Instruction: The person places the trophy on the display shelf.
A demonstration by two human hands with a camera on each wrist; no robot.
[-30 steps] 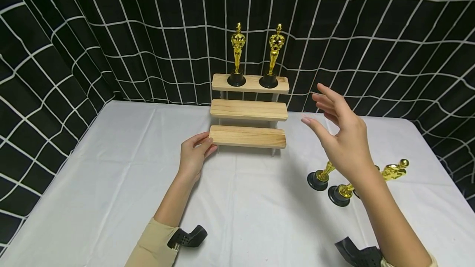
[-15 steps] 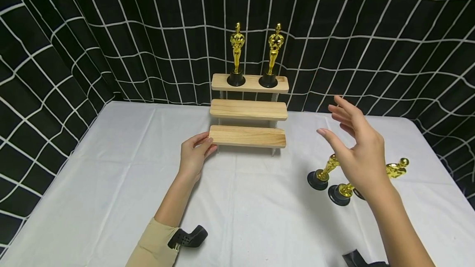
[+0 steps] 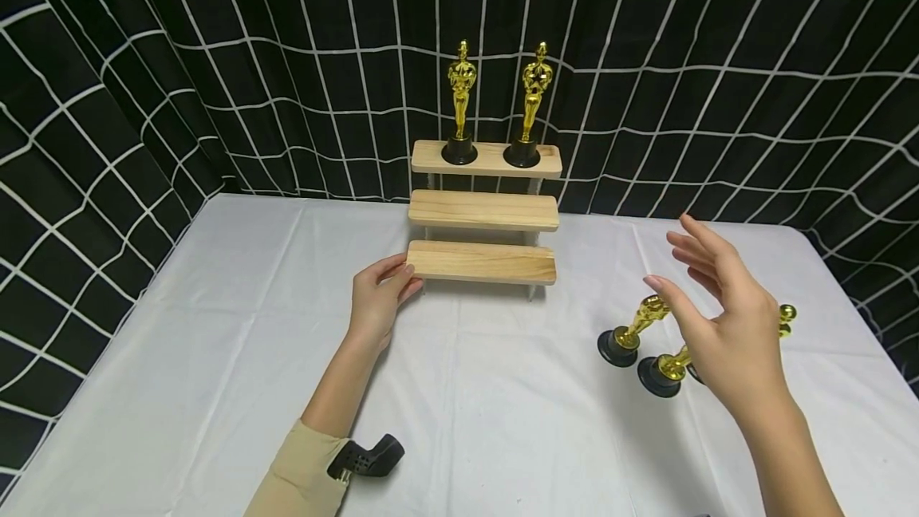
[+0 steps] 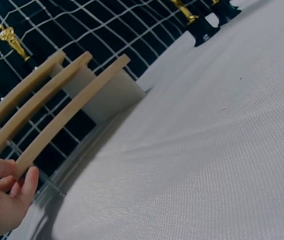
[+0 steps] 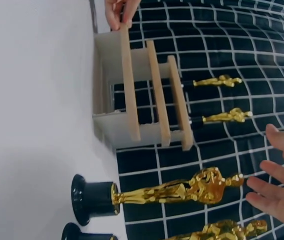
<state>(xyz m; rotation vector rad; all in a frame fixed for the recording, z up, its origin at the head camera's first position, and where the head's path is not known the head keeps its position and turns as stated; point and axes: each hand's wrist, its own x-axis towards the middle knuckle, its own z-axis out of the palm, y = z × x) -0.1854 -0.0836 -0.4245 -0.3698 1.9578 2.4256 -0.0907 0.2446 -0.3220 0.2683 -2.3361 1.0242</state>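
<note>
My left hand [image 3: 375, 305] pinches the left end of the lowest board [image 3: 481, 262] of a three-step wooden display shelf. The left wrist view shows thumb and fingers on either side of that board [image 4: 74, 112]. Two gold trophy statuettes, a left one [image 3: 462, 98] and a right one [image 3: 534, 94], stand on black bases on the top board [image 3: 490, 159]. My right hand [image 3: 735, 333] holds nothing, thumb spread from the fingers, over more statuettes at the right. A near-left statuette [image 3: 619, 345] and another [image 3: 662, 373] stand there; the hand partly hides the group. The right wrist view has one statuette [image 5: 166, 192] just beside the fingertips.
The middle board [image 3: 483, 210] of the shelf bears nothing. A white cloth [image 3: 215, 389] covers the table. Behind it hangs a black curtain [image 3: 323, 14] with a white grid. A black wrist mount [image 3: 366, 457] sits on the left sleeve.
My right hand has moved right and toward me, from beside the shelf to over the statuettes on the table. My left hand keeps its place on the lowest board.
</note>
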